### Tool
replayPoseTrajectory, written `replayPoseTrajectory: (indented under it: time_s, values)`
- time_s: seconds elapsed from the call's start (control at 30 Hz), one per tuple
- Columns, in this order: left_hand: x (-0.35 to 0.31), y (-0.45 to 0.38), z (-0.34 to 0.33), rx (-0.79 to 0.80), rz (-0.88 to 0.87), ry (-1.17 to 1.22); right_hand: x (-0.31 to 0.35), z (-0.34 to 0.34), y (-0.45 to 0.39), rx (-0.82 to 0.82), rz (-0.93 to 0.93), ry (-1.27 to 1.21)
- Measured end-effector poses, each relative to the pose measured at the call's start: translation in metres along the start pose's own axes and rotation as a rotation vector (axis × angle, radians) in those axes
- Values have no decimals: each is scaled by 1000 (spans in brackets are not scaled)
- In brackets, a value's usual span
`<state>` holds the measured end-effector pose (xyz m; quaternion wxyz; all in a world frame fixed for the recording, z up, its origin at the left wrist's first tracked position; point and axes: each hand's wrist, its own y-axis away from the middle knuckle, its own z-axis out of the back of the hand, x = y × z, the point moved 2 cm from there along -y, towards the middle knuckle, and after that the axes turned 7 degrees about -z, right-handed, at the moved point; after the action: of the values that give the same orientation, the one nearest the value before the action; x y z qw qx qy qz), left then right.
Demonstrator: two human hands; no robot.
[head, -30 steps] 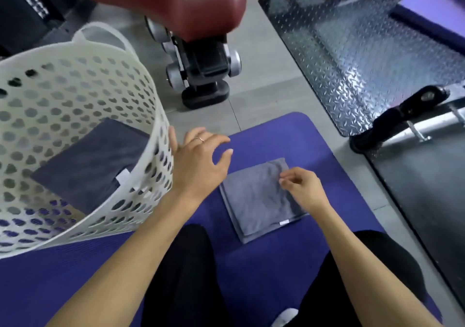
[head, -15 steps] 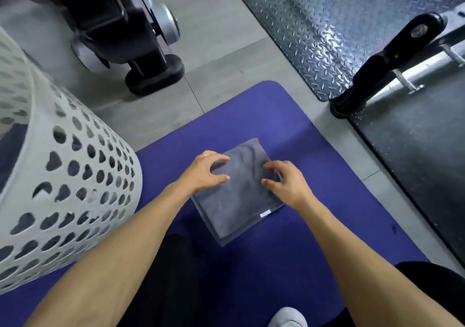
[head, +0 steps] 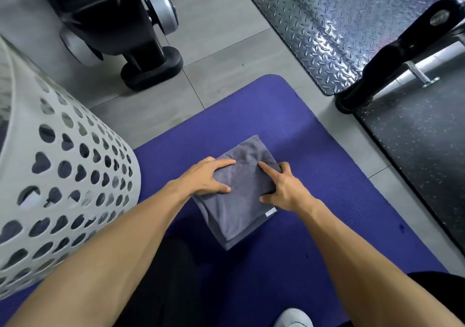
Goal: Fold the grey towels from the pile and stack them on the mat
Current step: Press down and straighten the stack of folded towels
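Note:
A folded grey towel [head: 241, 216] lies on the purple mat [head: 302, 263], its layers showing at the near edge and a small white tag at its right corner. My left hand [head: 208, 177] grips the towel's left side, thumb and forefinger on top with cloth bunched between them. From the other side, my right hand [head: 284, 188] holds the right edge, forefinger laid on top and the other fingers curled round the edge. More grey cloth shows through the holes of the white laundry basket [head: 57, 175] at the left.
The basket stands partly on the mat's left end. A black machine foot with silver wheels [head: 151, 67] sits on the grey floor behind. A steel tread plate [head: 327, 25] and a black frame leg [head: 392, 57] lie at the right. My knees and a white shoe are at the bottom.
The view has dropped towards the mat. My left hand came from beside the basket onto the towel; both hands have taken hold of its two sides.

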<state>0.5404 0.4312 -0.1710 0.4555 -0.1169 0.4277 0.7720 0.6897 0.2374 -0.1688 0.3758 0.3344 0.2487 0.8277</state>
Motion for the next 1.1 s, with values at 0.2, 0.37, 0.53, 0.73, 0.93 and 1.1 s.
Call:
replayPoseTrajectory:
  time_s: [0.2, 0.37, 0.53, 0.73, 0.93, 1.1]
  values:
    - [-40, 45, 22, -197, 56, -80, 41, 26, 42, -155, 9, -79]
    - [-80, 116, 82, -457, 70, -129, 95, 84, 103, -291, 148, -129]
    - [-129, 202, 154, -633, 68, -185, 162, 135, 176, -407, 312, -195]
    - [-146, 330, 242, -810, 66, -187, 261, 182, 256, -400, 549, -253]
    - [-99, 432, 285, -784, 78, -6, 360, 183, 307, -311, 686, -113]
    - [-25, 464, 296, -806, 195, 79, 432, 146, 271, -189, 685, -48]
